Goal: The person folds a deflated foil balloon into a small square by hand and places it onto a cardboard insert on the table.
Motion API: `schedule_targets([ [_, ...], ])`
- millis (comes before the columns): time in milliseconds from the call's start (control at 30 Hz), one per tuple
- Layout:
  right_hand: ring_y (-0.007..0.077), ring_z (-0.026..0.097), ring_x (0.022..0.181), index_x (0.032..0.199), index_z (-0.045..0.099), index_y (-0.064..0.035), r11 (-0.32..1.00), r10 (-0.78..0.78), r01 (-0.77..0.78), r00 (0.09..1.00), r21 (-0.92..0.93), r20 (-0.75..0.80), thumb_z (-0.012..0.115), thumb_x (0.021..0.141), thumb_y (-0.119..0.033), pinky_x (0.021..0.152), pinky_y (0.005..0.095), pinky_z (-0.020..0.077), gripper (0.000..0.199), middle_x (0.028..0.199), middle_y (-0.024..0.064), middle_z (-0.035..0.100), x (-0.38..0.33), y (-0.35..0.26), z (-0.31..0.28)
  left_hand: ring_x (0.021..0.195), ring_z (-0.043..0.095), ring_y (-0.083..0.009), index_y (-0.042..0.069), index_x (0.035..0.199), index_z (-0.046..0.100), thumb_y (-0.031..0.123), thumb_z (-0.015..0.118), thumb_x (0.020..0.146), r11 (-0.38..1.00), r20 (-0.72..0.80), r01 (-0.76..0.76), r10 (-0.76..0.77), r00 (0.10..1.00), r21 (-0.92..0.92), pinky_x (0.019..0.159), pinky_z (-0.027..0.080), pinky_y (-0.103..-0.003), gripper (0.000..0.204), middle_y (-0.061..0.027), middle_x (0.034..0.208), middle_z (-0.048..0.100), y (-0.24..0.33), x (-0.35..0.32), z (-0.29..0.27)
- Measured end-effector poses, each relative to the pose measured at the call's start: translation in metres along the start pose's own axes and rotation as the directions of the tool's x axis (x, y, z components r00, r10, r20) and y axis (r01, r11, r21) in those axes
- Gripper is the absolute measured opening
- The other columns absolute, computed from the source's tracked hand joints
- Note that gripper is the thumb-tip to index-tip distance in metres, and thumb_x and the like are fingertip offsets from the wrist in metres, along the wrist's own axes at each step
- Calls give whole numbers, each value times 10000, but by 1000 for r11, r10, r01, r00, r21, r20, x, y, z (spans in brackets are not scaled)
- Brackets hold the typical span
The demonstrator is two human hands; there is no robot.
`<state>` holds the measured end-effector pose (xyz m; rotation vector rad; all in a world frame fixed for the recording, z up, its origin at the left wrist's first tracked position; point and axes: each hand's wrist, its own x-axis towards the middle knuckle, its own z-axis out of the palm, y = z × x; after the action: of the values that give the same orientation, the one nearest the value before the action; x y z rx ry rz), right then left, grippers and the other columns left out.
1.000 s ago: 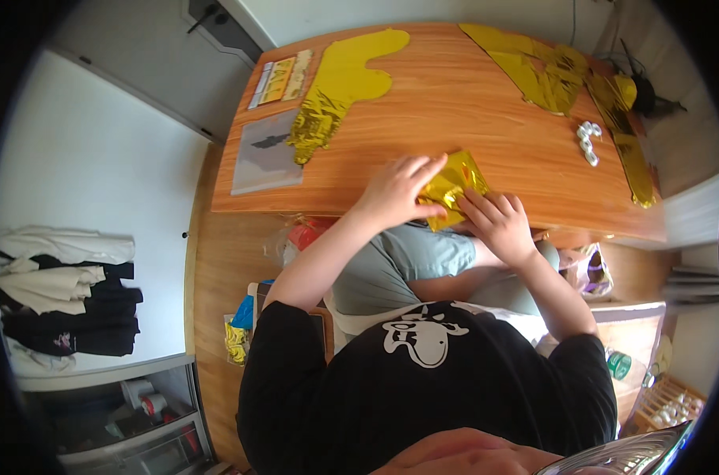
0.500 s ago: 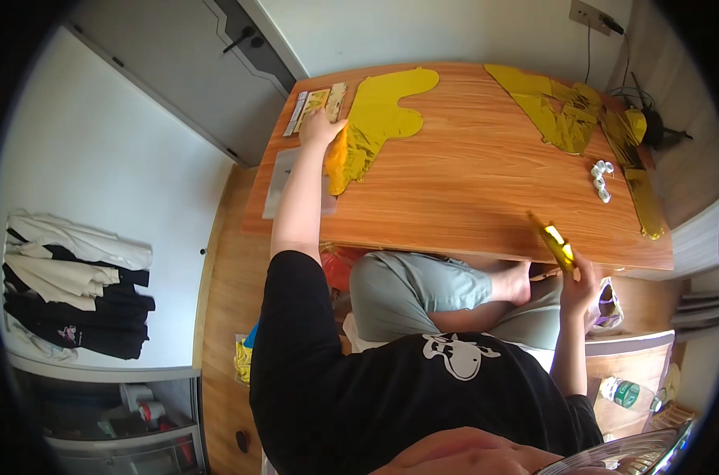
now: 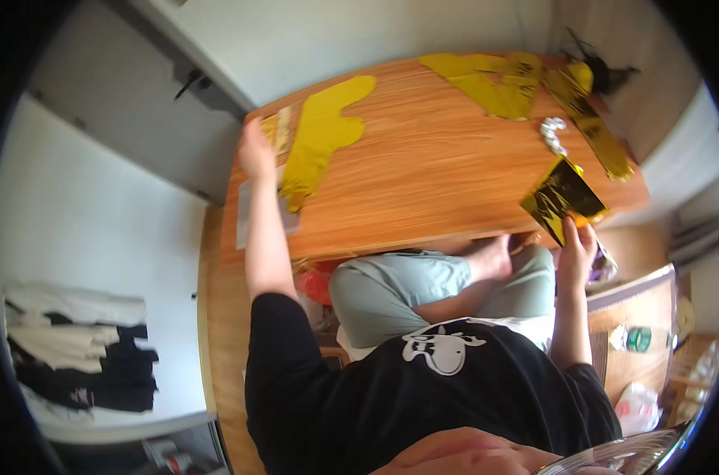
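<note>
In my right hand (image 3: 579,247), thumb and fingers pinch the lower corner of a folded gold foil balloon (image 3: 561,198), held flat side up over the table's front right part. My left hand (image 3: 256,150) is over the table's left edge, beside some small flat packets (image 3: 279,131); motion blurs its fingers, and what they hold, if anything, is unclear. Right of that hand lies a flat gold foil balloon (image 3: 324,131) with rounded lobes. A clear plastic sheet (image 3: 244,218) lies partly under my left forearm.
The wooden table (image 3: 423,174) spans the front. More gold foil (image 3: 486,83) lies at its far right, with a long foil strip (image 3: 593,131) and several small white rolls (image 3: 551,134). A black object (image 3: 609,75) stands at the back right corner. A bottle (image 3: 637,339) lies lower right.
My left hand has moved left to the table edge; the orange piece by it no longer shows. The folded foil in my right hand has turned from edge-on to flat. The whole view has shifted.
</note>
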<state>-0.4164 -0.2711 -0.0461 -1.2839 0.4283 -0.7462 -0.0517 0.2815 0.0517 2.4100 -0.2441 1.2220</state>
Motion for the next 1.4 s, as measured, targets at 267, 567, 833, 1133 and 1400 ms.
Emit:
schedule_targets([
  [267,113,664,1053,1149,682,-6,955,168,-185,982,234,89,635,1024,-116,926,251,510,173,1119,65,726,15,6,-26,1149,637,-263,-11,1355,510,134,585,1059,387,61,248,-435,898,-888,975,547,-371,337,-212,1288,621,161,-86,-28],
  [567,94,657,970,1142,688,-13,932,182,-166,983,323,-20,673,1003,-107,895,247,496,169,1079,37,720,31,7,-96,1302,598,-296,158,1267,708,199,550,1019,968,565,195,-249,787,156,1228,261,-572,297,-119,1202,740,256,-169,9],
  [833,144,687,1061,1190,680,-8,900,147,-90,984,427,-103,629,1029,-102,964,295,530,194,1167,68,722,32,4,-148,1312,579,-311,131,1300,673,193,606,988,960,479,-245,152,864,138,1163,271,-654,325,-112,1276,704,337,-168,12],
  [1133,120,675,1042,1228,683,20,972,53,-45,998,232,-30,652,1004,-40,953,266,519,233,1156,66,731,14,7,-136,1031,650,-304,123,1076,687,229,714,933,689,404,-465,713,573,-555,908,529,-424,180,-79,1050,688,499,-132,166],
  [1400,96,671,985,1198,696,30,966,24,-24,1000,258,2,686,982,-39,905,253,521,227,1105,57,747,4,-21,-112,993,638,-324,97,1004,672,204,692,950,662,397,-519,745,536,-541,845,529,-430,122,-97,1004,683,472,-134,118],
])
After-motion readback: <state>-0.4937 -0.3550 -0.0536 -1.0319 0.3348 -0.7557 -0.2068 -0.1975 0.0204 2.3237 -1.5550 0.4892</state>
